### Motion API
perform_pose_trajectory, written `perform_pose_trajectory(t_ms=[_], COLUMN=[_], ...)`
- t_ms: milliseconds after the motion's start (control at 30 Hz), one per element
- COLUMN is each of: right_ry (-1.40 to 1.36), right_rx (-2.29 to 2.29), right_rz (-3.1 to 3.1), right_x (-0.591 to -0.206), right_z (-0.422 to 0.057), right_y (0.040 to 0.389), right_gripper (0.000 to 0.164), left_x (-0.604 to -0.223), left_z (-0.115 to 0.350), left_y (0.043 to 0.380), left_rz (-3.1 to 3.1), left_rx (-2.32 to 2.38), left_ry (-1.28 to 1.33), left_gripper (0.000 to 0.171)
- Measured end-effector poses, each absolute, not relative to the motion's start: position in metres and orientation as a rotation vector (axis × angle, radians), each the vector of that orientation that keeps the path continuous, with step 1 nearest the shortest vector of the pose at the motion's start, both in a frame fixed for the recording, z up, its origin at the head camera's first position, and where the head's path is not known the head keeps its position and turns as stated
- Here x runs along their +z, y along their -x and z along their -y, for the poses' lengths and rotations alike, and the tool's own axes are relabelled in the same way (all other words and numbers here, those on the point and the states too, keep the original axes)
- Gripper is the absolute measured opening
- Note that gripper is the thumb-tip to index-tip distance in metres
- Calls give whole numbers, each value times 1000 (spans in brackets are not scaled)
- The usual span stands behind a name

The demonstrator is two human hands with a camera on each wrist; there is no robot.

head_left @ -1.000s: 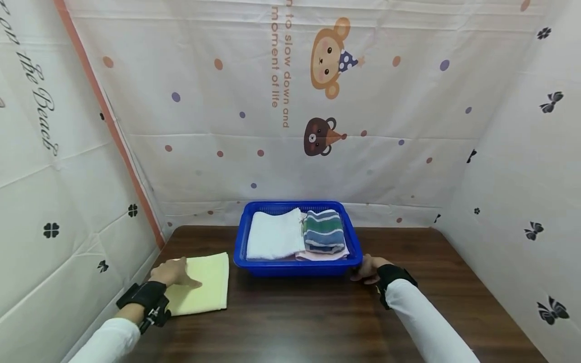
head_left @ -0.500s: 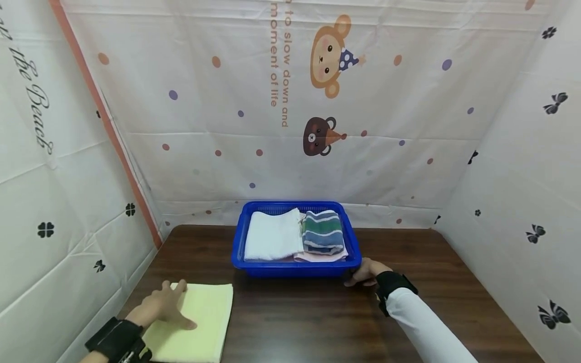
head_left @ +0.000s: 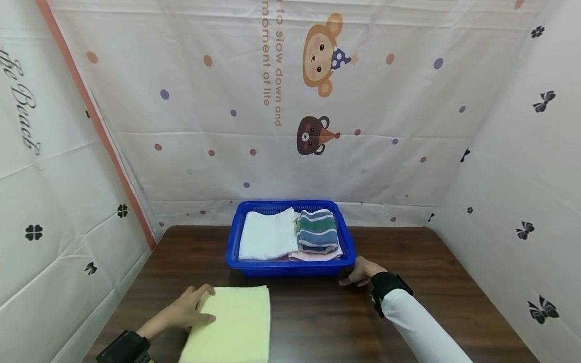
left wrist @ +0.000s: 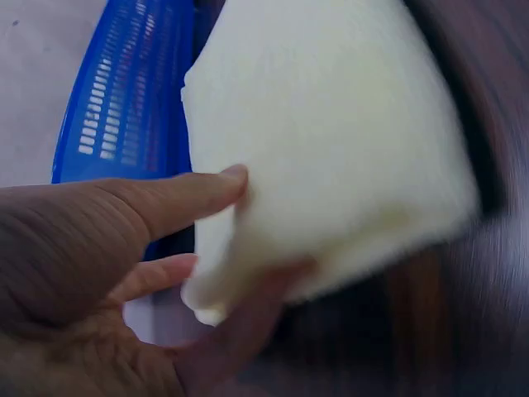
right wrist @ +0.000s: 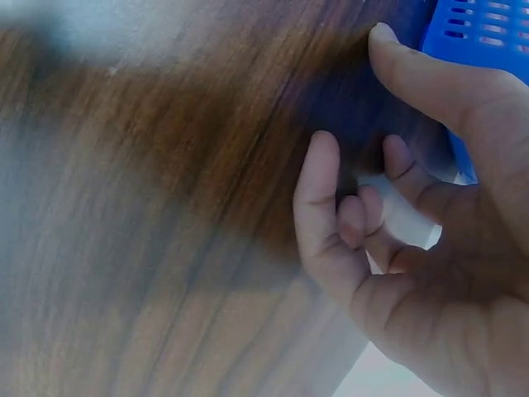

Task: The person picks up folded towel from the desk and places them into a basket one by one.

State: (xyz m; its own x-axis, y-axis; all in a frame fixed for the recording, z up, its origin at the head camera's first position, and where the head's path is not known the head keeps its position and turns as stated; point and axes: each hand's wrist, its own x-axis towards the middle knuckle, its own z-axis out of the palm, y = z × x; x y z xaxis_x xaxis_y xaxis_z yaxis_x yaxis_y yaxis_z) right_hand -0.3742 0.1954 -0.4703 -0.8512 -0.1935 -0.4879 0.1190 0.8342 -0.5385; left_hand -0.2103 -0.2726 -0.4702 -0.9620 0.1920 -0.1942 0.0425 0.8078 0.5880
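Observation:
A folded pale yellow towel (head_left: 236, 322) is in front of the blue basket, held at its left edge by my left hand (head_left: 186, 308). In the left wrist view the thumb (left wrist: 198, 197) lies on top of the towel (left wrist: 331, 116) and other fingers reach beneath it. At the basket's front right corner is my right hand (head_left: 361, 271), its fingers loosely bent. The right wrist view shows nothing between the thumb and fingers (right wrist: 316, 190). The blue basket (head_left: 290, 269) carries a folded white towel (head_left: 267, 236), a striped blue-green towel (head_left: 317, 232) and a pink one (head_left: 314, 256).
The dark wooden table (head_left: 386, 338) has the basket toward its back edge. A patterned white curtain (head_left: 195, 111) hangs behind it, and similar white sheets enclose the left and right sides.
The left hand went from resting over the yellow towel at the left to gripping its edge, bringing it nearer and rightward. The right hand stays beside the basket corner.

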Motion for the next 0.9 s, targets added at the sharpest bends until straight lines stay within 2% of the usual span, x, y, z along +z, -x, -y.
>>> perform_pose_trajectory(t_ms=[133, 200, 267, 400, 500, 633, 767, 900], right_ry=[108, 177, 262, 387, 442, 571, 674, 581], right_rx=[-808, -774, -689, -453, -393, -471, -657, -883], right_rz=[-2482, -2537, -2596, -2685, -2674, -2645, -2526, -2301], right_x=[-475, -478, -481, -480, -479, -474, -464, -459], right_z=[-196, -196, -196, -193, -186, -174, -157, -136], right_y=[371, 368, 362, 343, 325, 306, 294, 284], right_gripper=[70, 67, 57, 42, 35, 27, 26, 41], left_x=[-472, -471, -469, -464, -469, -474, -468, -469], left_z=[265, 258, 253, 249, 252, 243, 225, 210], left_y=[213, 214, 214, 212, 209, 209, 215, 218], left_rz=[-2601, -2509, -2466, -2413, -2326, -2259, -2241, -2191], left_rx=[1126, 1250, 1304, 1254, 1260, 1333, 1343, 1369], left_ry=[-337, -309, -195, 18, -2, -39, 21, 42], left_gripper=[56, 58, 56, 37, 26, 22, 25, 31])
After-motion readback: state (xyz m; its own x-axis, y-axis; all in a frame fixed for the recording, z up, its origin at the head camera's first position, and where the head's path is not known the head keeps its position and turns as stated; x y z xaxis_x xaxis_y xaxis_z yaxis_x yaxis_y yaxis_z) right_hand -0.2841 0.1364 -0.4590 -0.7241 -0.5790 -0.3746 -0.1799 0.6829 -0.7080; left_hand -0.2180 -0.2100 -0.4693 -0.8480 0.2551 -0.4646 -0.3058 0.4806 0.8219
